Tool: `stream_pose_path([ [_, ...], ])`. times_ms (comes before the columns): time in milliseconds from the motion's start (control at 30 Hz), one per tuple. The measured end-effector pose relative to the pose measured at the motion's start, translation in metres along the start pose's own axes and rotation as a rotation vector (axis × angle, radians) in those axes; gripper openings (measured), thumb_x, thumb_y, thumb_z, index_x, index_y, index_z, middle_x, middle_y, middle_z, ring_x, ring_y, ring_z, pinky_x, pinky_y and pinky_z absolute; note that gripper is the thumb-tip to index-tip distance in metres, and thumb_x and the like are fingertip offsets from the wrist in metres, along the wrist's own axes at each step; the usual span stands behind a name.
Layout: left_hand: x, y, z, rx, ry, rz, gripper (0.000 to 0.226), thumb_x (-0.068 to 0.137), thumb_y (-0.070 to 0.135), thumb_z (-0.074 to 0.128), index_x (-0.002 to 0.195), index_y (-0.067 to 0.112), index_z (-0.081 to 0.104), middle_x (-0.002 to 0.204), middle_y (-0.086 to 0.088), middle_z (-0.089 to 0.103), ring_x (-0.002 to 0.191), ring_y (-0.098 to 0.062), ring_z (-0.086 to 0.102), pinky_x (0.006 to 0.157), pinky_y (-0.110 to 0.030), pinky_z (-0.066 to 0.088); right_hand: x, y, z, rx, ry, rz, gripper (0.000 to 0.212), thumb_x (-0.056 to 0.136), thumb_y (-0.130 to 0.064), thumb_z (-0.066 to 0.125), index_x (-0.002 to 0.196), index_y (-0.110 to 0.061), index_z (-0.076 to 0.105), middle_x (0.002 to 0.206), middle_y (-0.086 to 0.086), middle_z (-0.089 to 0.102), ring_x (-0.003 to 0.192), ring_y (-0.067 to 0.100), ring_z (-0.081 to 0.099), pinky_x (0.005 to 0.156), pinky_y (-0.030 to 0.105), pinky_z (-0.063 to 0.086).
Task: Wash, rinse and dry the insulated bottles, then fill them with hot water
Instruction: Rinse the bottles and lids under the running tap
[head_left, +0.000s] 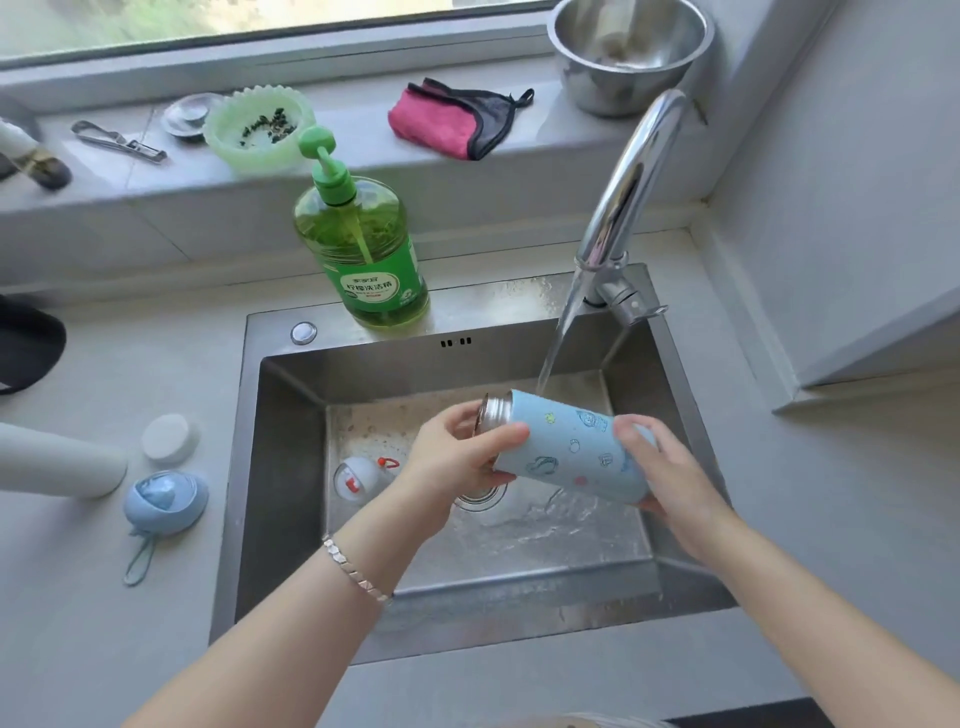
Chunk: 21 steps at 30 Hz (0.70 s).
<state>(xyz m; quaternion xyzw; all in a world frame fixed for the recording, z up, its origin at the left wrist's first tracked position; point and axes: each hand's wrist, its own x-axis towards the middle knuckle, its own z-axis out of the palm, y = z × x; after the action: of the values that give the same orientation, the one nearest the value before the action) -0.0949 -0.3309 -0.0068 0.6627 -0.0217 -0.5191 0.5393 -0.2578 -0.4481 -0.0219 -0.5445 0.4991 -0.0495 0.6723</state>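
- The blue bottle (571, 452) is held over the sink (291, 467), lying almost flat with its bare steel mouth pointing left and slightly up.
- The left hand (457, 457) grips the neck end, with the thumb across the blue body near the shoulder and the fingers curled behind the steel thread.
- The right hand (670, 483) grips the base end, with the thumb on top and the fingers wrapped underneath.
- The tap (623, 208) is running, and its stream (558, 332) lands on the bottle's upper side just behind the neck.
- Water ripples on the sink floor around the drain (480, 496), which lies below the bottle.
- A small clear lid (361, 478) with red parts lies in the basin, left of the left hand.
- A bracelet (356, 571) sits on the left wrist.
- A green soap bottle (363, 249) with a pump stands on the sink's back rim.
- On the counter left of the sink are a blue lid (166, 501) with a loop, a white cap (169, 438) behind it, and the end of a pale cylinder (57, 462) lying on its side.
- On the sill are a pink cloth (447, 122), a steel bowl (628, 57), a green dish (260, 130) and a peeler (119, 141).
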Motion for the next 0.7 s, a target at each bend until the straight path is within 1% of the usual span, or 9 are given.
stream_pose_path([
  [67, 0.004, 0.01, 0.007, 0.192, 0.033, 0.125, 0.041, 0.068, 0.011, 0.081, 0.101, 0.024, 0.059, 0.102, -0.003, 0.067, 0.087, -0.015, 0.068, 0.074, -0.032, 0.059, 0.004, -0.003, -0.002, -0.319, -0.076, -0.161, 0.049, 0.071, -0.04, 0.077, 0.113, -0.032, 0.053, 0.118, -0.004, 0.056, 0.102, 0.008, 0.056, 0.083, 0.025, 0.048],
  [133, 0.007, 0.022, 0.019, 0.465, 0.041, 0.291, 0.047, 0.062, 0.016, 0.084, 0.095, 0.034, 0.056, 0.09, 0.014, 0.065, 0.083, 0.002, 0.063, 0.074, -0.017, 0.054, 0.01, -0.01, 0.004, -0.498, -0.13, -0.289, 0.076, 0.06, -0.035, 0.085, 0.125, -0.038, 0.045, 0.122, -0.015, 0.05, 0.11, 0.003, 0.051, 0.089, 0.024, 0.044],
  [167, 0.009, 0.027, 0.027, 0.54, 0.034, 0.354, 0.05, 0.061, 0.018, 0.084, 0.097, 0.036, 0.055, 0.088, 0.019, 0.063, 0.083, 0.005, 0.062, 0.075, -0.014, 0.051, 0.015, -0.013, 0.008, -0.524, -0.106, -0.341, 0.082, 0.056, -0.035, 0.086, 0.126, -0.04, 0.043, 0.122, -0.017, 0.051, 0.11, 0.004, 0.051, 0.09, 0.027, 0.045],
  [333, 0.022, 0.042, 0.04, 0.548, -0.055, 0.442, 0.077, 0.066, 0.017, 0.079, 0.132, 0.033, 0.042, 0.111, 0.017, 0.058, 0.097, -0.004, 0.061, 0.086, -0.024, 0.051, 0.044, -0.018, 0.012, -0.44, 0.162, -0.456, 0.079, 0.05, -0.035, 0.087, 0.118, -0.038, 0.048, 0.112, -0.011, 0.061, 0.103, 0.011, 0.057, 0.087, 0.036, 0.049],
  [400, 0.026, 0.042, 0.031, 0.528, -0.045, 0.422, 0.069, 0.076, 0.015, 0.072, 0.135, 0.029, 0.039, 0.123, 0.01, 0.054, 0.102, -0.006, 0.06, 0.082, -0.024, 0.053, 0.055, -0.018, 0.011, -0.448, 0.197, -0.454, 0.078, 0.051, -0.034, 0.087, 0.119, -0.035, 0.048, 0.112, -0.009, 0.062, 0.103, 0.013, 0.057, 0.087, 0.037, 0.049],
  [467, 0.026, 0.036, 0.013, 0.596, 0.006, 0.38, 0.052, 0.083, 0.015, 0.066, 0.13, 0.024, 0.046, 0.121, 0.009, 0.054, 0.1, -0.007, 0.061, 0.078, -0.019, 0.052, 0.063, -0.016, 0.01, -0.457, 0.207, -0.449, 0.077, 0.052, -0.033, 0.087, 0.118, -0.035, 0.048, 0.112, -0.01, 0.061, 0.104, 0.013, 0.057, 0.088, 0.036, 0.049],
  [533, 0.027, 0.024, -0.009, 0.701, 0.063, 0.319, 0.03, 0.085, 0.014, 0.065, 0.114, 0.019, 0.061, 0.109, 0.007, 0.064, 0.093, -0.008, 0.062, 0.079, -0.02, 0.05, 0.067, -0.012, 0.009, -0.463, 0.199, -0.448, 0.077, 0.051, -0.034, 0.087, 0.117, -0.035, 0.048, 0.113, -0.01, 0.061, 0.104, 0.013, 0.056, 0.088, 0.037, 0.049],
  [600, 0.025, 0.009, -0.031, 0.746, 0.121, 0.253, 0.008, 0.083, 0.013, 0.067, 0.09, 0.018, 0.07, 0.087, 0.005, 0.07, 0.084, -0.01, 0.064, 0.077, -0.019, 0.047, 0.067, -0.008, 0.011, -0.475, 0.182, -0.45, 0.076, 0.051, -0.035, 0.086, 0.117, -0.035, 0.048, 0.113, -0.01, 0.06, 0.104, 0.013, 0.056, 0.088, 0.036, 0.049],
  [700, 0.019, -0.009, -0.053, 0.769, 0.185, 0.181, 0.004, 0.081, 0.015, 0.07, 0.077, 0.015, 0.07, 0.074, 0.005, 0.068, 0.075, -0.01, 0.064, 0.065, -0.009, 0.044, 0.07, -0.007, 0.017, -0.477, 0.167, -0.455, 0.075, 0.051, -0.036, 0.087, 0.116, -0.036, 0.048, 0.113, -0.01, 0.06, 0.103, 0.011, 0.056, 0.088, 0.034, 0.049],
])
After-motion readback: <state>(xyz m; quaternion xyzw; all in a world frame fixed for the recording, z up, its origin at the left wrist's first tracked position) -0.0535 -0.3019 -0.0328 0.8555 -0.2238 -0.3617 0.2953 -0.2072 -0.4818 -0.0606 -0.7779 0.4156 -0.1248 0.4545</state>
